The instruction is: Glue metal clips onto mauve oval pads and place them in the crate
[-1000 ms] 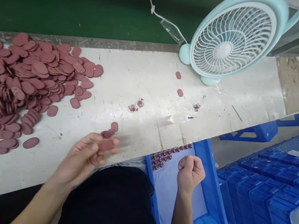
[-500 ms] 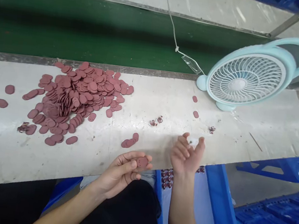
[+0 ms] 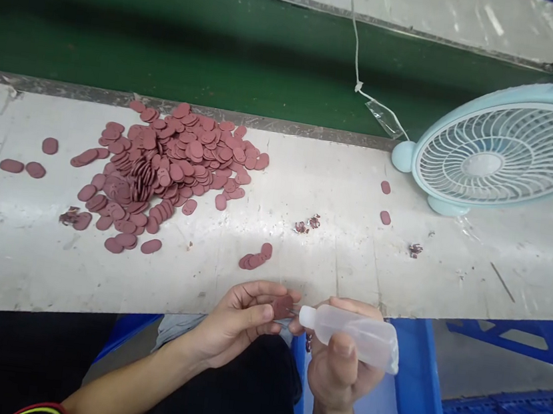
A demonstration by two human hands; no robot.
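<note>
Between the thumb and fingers of my left hand (image 3: 241,327) is a flat, oval, dull-red piece (image 3: 283,307). My right hand (image 3: 342,369) is wrapped round a translucent squeeze bottle (image 3: 356,334) with a white cap. The bottle lies nearly level, and its thin metal tip points left at the oval piece; whether the tip touches it I cannot tell. Beyond my hands lies a short row of overlapping oval pieces (image 3: 255,257). A big heap of the same red ovals (image 3: 176,161) covers the left part of the white table (image 3: 299,270).
A light-blue fan (image 3: 483,164) stands at the back right, its cord (image 3: 354,42) running up past the green panel (image 3: 225,53). Small dark-red scraps (image 3: 307,223) lie mid-table. Below the table edge is a blue crate (image 3: 418,386), partly under my right arm.
My right hand, earlier raised with a small white thing at its fingertips, now holds the squeeze bottle level against the left hand's piece. The view has shifted, moving the table contents rightward.
</note>
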